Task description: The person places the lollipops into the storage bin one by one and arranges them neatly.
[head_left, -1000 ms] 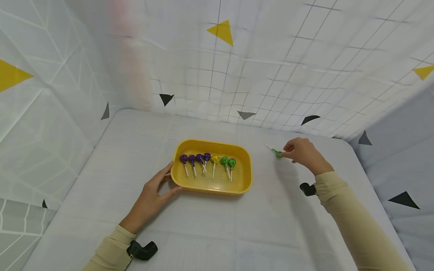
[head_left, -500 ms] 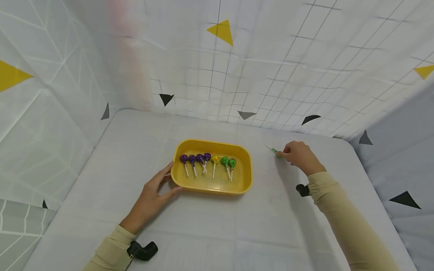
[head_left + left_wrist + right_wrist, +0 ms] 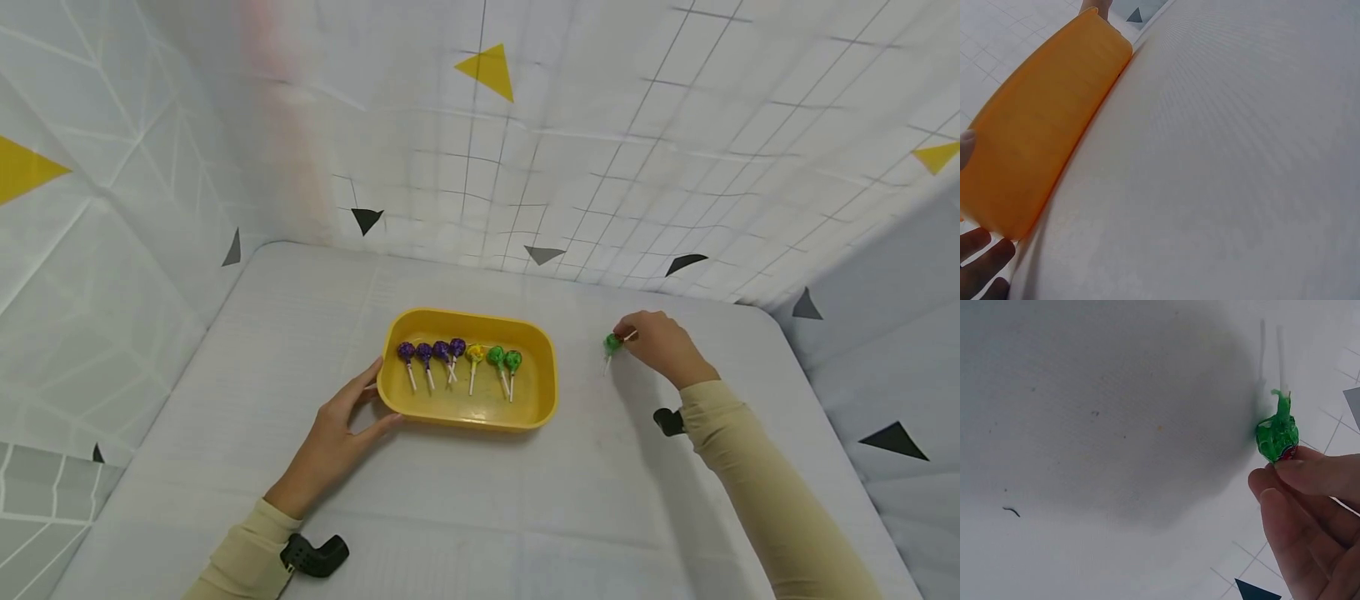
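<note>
In the head view, my left hand [image 3: 337,433] holds the lower left corner of a yellow tray [image 3: 538,383], thumb along the front wall and fingers at the left side. The left wrist view shows the tray's outer wall [image 3: 1047,119] near the fingers. Inside lie several purple lollipops [image 3: 423,353], a yellow lollipop [image 3: 476,354] and two green lollipops [image 3: 513,361] in a row, white sticks toward me. Right of the tray, my right hand [image 3: 660,343] pinches a green lollipop [image 3: 1277,439] by its wrapped head between thumb and fingers. Its stick points toward me in the head view.
A white cloth-covered table [image 3: 465,508] bears the tray. Pale fabric walls with dark and yellow triangles [image 3: 491,71] surround it at the back and both sides. A black wrist device [image 3: 315,556] sits by each sleeve.
The green lollipop at my right hand has turned: its stick pointed away to the upper left and now points toward me. My right hand has shifted slightly left. The left hand and tray stay put.
</note>
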### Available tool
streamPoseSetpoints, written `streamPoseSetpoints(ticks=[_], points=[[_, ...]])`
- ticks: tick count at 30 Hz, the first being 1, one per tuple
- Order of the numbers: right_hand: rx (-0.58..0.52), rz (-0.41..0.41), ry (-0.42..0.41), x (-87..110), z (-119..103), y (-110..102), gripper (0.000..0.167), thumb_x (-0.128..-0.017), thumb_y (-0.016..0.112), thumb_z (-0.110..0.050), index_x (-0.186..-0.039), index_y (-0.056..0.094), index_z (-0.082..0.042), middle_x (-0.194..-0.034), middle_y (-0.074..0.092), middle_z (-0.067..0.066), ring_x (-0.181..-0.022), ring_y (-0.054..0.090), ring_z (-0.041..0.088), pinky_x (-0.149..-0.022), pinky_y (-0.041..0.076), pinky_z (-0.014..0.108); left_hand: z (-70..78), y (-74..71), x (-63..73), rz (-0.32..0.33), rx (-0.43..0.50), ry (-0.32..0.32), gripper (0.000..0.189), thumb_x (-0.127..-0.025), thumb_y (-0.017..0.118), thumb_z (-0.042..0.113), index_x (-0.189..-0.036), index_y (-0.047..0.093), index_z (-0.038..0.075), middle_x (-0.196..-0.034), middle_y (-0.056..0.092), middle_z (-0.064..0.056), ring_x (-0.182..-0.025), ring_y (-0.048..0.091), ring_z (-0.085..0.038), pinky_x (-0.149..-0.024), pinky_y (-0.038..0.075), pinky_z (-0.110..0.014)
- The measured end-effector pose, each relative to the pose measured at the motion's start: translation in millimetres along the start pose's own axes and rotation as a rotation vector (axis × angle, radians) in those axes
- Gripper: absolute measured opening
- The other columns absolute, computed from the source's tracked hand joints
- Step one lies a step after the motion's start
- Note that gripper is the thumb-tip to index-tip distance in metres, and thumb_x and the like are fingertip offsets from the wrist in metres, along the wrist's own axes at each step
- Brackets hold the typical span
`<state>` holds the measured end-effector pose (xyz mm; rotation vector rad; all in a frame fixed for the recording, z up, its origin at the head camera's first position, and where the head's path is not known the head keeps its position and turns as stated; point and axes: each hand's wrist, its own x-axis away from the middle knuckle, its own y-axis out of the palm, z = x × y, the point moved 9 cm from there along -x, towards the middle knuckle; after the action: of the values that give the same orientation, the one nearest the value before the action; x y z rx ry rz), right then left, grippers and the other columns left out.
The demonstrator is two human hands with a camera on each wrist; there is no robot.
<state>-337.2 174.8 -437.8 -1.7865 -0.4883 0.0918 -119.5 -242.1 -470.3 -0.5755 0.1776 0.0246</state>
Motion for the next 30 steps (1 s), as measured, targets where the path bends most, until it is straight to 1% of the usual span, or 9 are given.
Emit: streamPoseSetpoints(ticks=[4, 7, 11, 16, 20, 23, 26, 28, 30], points=[[0.008, 0.028, -0.012, 0.4, -1.8, -1.1, 0.026, -0.097, 0.059, 0.0, -0.118, 0.074, 0.001, -0.117, 0.075, 0.023, -0.105, 0.073, 0.042, -0.075, 0.064, 0.05, -0.1, 0.0, -0.1, -0.003, -0.002, -0.003, 0.089, -0.092, 0.079, 0.038, -0.164, 0.03, 0.025, -0.166, 0.039, 0.0, -0.135, 0.059, -0.019, -0.121, 0.043, -0.039], [0.012, 0.035, -0.012, -1.3, -2.0, -0.4, 0.026, -0.1, 0.065, -0.011, -0.122, 0.073, 0.001, -0.119, 0.074, 0.024, -0.105, 0.074, 0.04, -0.078, 0.064, 0.052, -1.1, -0.3, -0.6, -0.001, -0.003, -0.007, 0.089, -0.091, 0.079, 0.039, -0.164, 0.03, 0.026, -0.166, 0.04, 0.0, -0.134, 0.059, -0.018, -0.121, 0.043, -0.039], [-0.004, 0.017, -0.019, -6.0, -2.3, 2.7, 0.032, -0.098, 0.072, -0.021, -0.121, 0.073, 0.001, -0.12, 0.075, 0.022, -0.106, 0.074, 0.038, -0.085, 0.063, 0.054, -2.0, -0.5, -1.1, 0.0, 0.001, -0.01, 0.089, -0.091, 0.08, 0.038, -0.164, 0.03, 0.026, -0.166, 0.04, 0.0, -0.133, 0.06, -0.017, -0.121, 0.043, -0.039], [-0.043, -0.013, -0.037, -11.5, -3.5, 7.7, 0.025, -0.096, 0.074, -0.015, -0.113, 0.074, 0.003, -0.113, 0.077, 0.021, -0.105, 0.074, 0.038, -0.087, 0.064, 0.052, -2.9, 0.1, -0.8, 0.0, 0.007, -0.013, 0.089, -0.091, 0.08, 0.036, -0.164, 0.03, 0.027, -0.166, 0.04, 0.0, -0.134, 0.059, -0.017, -0.121, 0.043, -0.038], [-0.057, -0.021, -0.035, -13.4, -2.5, 10.0, 0.022, -0.095, 0.074, -0.011, -0.111, 0.074, 0.003, -0.11, 0.077, 0.021, -0.103, 0.074, 0.037, -0.084, 0.065, 0.048, -2.8, 0.2, -0.8, 0.002, 0.006, -0.011, 0.089, -0.091, 0.08, 0.036, -0.164, 0.03, 0.026, -0.165, 0.041, 0.0, -0.133, 0.06, -0.018, -0.121, 0.043, -0.039], [-0.094, -0.031, -0.023, -13.1, -0.2, 11.1, 0.022, -0.095, 0.074, -0.011, -0.112, 0.074, 0.003, -0.11, 0.077, 0.022, -0.095, 0.076, 0.033, -0.076, 0.066, 0.042, -2.7, 0.3, -0.9, -0.001, 0.008, -0.015, 0.089, -0.091, 0.08, 0.038, -0.164, 0.03, 0.027, -0.165, 0.041, 0.0, -0.134, 0.059, -0.017, -0.121, 0.043, -0.04], [-0.135, -0.047, -0.01, -12.2, 2.7, 12.6, 0.023, -0.095, 0.074, -0.012, -0.113, 0.073, 0.003, -0.11, 0.077, 0.022, -0.085, 0.076, 0.025, -0.07, 0.066, 0.036, -2.6, 0.6, -0.6, -0.005, 0.006, -0.019, 0.089, -0.091, 0.08, 0.039, -0.164, 0.029, 0.029, -0.165, 0.041, 0.0, -0.134, 0.059, -0.017, -0.121, 0.043, -0.04], [-0.154, -0.055, -0.006, -11.4, 3.7, 13.1, 0.023, -0.095, 0.074, -0.013, -0.113, 0.073, 0.002, -0.11, 0.077, 0.022, -0.081, 0.075, 0.022, -0.069, 0.065, 0.034, -2.5, 0.7, -0.5, -0.005, 0.003, -0.019, 0.089, -0.091, 0.08, 0.038, -0.164, 0.029, 0.028, -0.165, 0.041, -0.001, -0.133, 0.059, -0.017, -0.121, 0.043, -0.04], [-0.162, -0.057, -0.006, -10.8, 3.8, 13.0, 0.023, -0.095, 0.074, -0.013, -0.113, 0.073, 0.002, -0.11, 0.077, 0.021, -0.08, 0.075, 0.021, -0.068, 0.065, 0.034, -2.4, 0.6, -0.1, -0.003, 0.001, -0.018, 0.089, -0.091, 0.08, 0.038, -0.164, 0.029, 0.028, -0.165, 0.042, -0.001, -0.133, 0.059, -0.017, -0.121, 0.044, -0.04]])
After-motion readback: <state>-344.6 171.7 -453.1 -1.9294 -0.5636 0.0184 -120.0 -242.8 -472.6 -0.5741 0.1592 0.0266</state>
